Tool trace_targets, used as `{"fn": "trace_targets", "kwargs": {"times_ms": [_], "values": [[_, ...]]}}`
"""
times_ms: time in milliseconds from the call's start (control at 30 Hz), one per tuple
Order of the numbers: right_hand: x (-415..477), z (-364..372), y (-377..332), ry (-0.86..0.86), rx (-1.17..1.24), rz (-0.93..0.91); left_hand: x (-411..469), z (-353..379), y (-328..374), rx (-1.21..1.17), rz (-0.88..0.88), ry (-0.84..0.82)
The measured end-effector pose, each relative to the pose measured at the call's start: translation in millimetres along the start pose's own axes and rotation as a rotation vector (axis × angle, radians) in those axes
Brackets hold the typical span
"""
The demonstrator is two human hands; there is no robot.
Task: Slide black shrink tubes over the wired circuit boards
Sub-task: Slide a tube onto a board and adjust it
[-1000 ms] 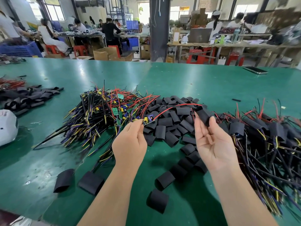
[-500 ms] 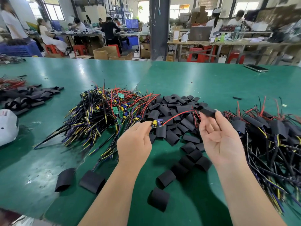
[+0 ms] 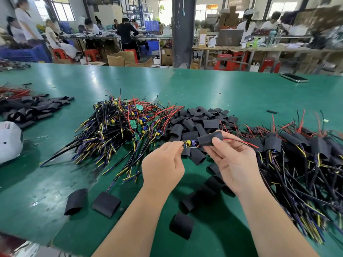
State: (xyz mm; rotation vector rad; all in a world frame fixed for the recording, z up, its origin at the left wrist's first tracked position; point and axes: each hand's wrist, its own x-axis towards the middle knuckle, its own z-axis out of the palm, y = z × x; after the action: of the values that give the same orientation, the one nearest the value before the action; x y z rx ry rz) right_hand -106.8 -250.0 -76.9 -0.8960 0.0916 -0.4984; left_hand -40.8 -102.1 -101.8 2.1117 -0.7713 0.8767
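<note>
The left hand (image 3: 163, 164) pinches the bare end of a small circuit board (image 3: 189, 145), held just above the green desk (image 3: 204, 89). The right hand (image 3: 235, 164) grips a black shrink tube (image 3: 210, 139), thumb on its near face. The tube's mouth sits over the board's right end, and the thin wires (image 3: 243, 142) poke out of its far side, so threading looks done and the job now is the slide itself. The yellow and blue parts on the board stand uncovered right at the tube's rim, and that is where it will most likely catch. Best to squeeze the tube's folded edges so the flat sleeve opens round, keep the board level and in line with it, and pull the tube toward the left hand in one even stroke, not twisting. That hand should shift its pinch at the end so the whole board gets covered. Loose tubes (image 3: 200, 125) lie heaped just behind, sleeved boards (image 3: 306, 145) to the right
</note>
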Motion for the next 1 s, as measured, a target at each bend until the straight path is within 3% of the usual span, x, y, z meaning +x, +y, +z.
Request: {"fn": "trace_targets", "kwargs": {"times_ms": [300,633,1000], "values": [[2.9,-7.0,-0.7,0.043,-0.275,-0.146,1.1,-0.9,-1.0,-0.008,-0.026,0.012],[1.1,-2.3,4.5,0.021,-0.131,-0.074,1.1,-3.3,4.8,0.079,0.014,0.003],[0.7,-10.6,3.8,0.031,-0.562,-0.174,4.1,-5.1,3.4,0.247,0.095,-0.084]]}}
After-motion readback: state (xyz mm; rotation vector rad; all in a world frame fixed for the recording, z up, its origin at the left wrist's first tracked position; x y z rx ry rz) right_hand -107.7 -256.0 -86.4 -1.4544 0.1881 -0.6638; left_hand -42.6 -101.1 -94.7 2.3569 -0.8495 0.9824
